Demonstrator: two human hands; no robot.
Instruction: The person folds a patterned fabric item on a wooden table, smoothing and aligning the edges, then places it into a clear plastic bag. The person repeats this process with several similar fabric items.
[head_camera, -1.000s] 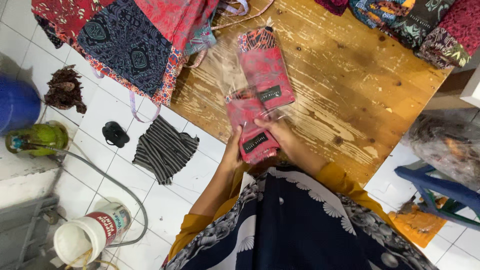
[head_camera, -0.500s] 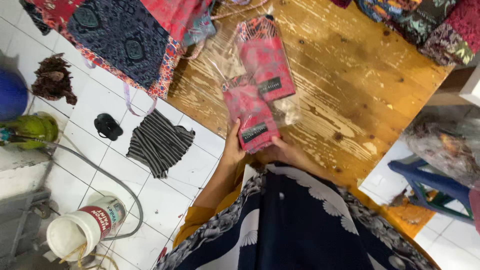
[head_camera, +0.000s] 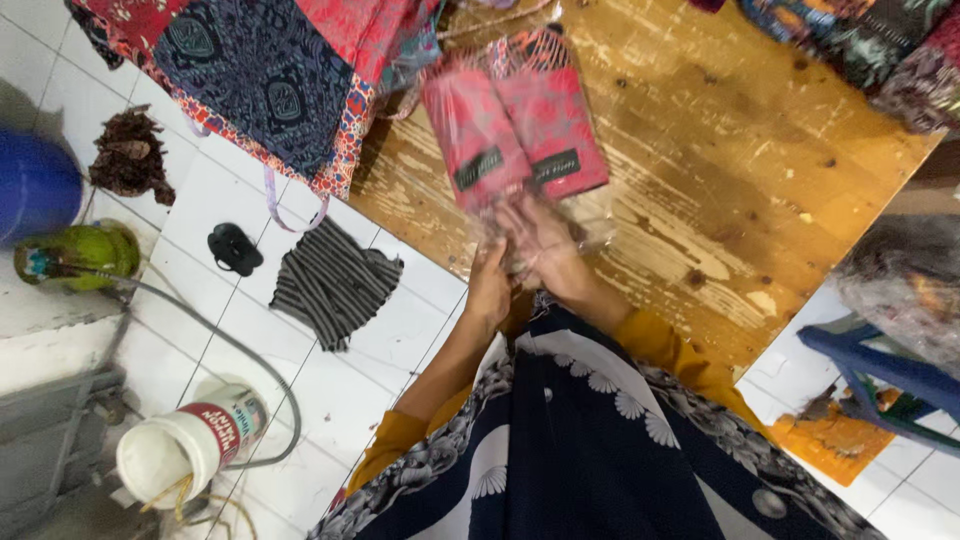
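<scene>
1. The left hand (head_camera: 490, 290) is closing its fingers on the lower end of a clear plastic bag holding folded red patterned cloth (head_camera: 474, 140), just over the near edge of the worn wooden table (head_camera: 720, 170).
2. The right hand (head_camera: 545, 245) is lying just beside the left one over the same edge of the table, fingers curled on the crinkled bottom of that bag; whether it is also gripping the neighbouring packet cannot be told.
3. A second clear packet of red patterned cloth with a dark label band (head_camera: 552, 125) is lying flat on the table, touching the first along its long side and partly under it.
4. A spread patchwork cloth in dark blue and red (head_camera: 265, 75) is hanging off the far left corner of the table, down toward the white tiled floor (head_camera: 200, 215).
5. A black-and-grey striped rag (head_camera: 335, 283) is lying on the tiles just left of the table, with a small black object (head_camera: 235, 248) beside it.
6. Farther left of the table, a green gas cylinder (head_camera: 75, 255) and a white plastic bucket (head_camera: 190, 450) are standing on the floor.
</scene>
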